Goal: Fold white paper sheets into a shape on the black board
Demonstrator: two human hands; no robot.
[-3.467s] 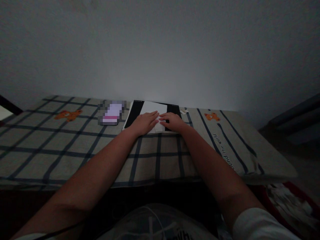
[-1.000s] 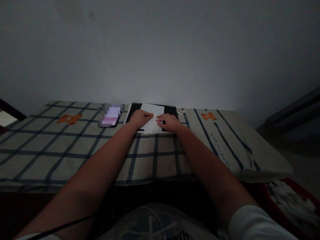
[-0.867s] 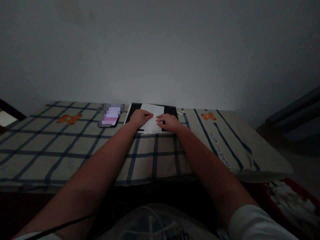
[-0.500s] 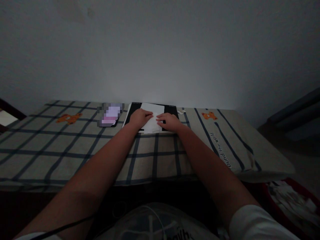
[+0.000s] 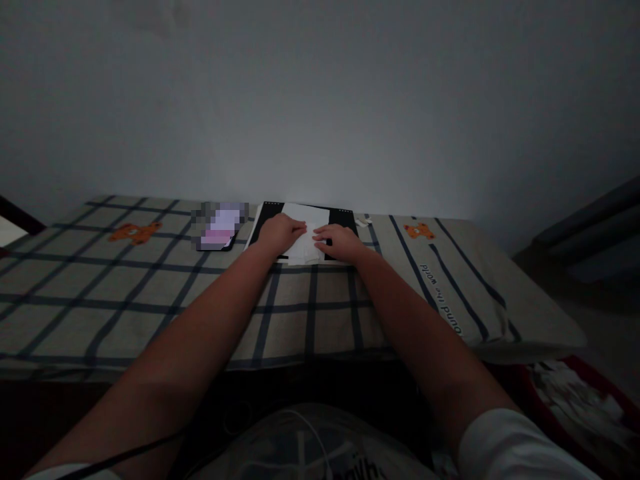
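Note:
My left hand (image 5: 280, 233) is closed, with fingertips and thumb drawn together at the left side of a small folded piece of white paper (image 5: 313, 251). From the right, my right hand (image 5: 340, 243) bends its fingers and thumb onto the same paper, with a small gap between the two hands. Beneath lies a larger white sheet (image 5: 307, 213), on a black spiral-holed pad (image 5: 343, 219). The fingers partly cover the folded paper, and its exact shape is hard to make out in the dim light.
A phone (image 5: 220, 227) with a lit, blurred screen lies left of the pad. White scraps (image 5: 364, 222) rest to its right. A checked cloth with bear prints covers the table (image 5: 290, 320), which meets a wall (image 5: 320, 120). A red container (image 5: 575, 400) of whitish items stands at lower right.
The view has shifted slightly. Both hands stay almost in place at the folded paper, whose near edge looks a little different between the fingers.

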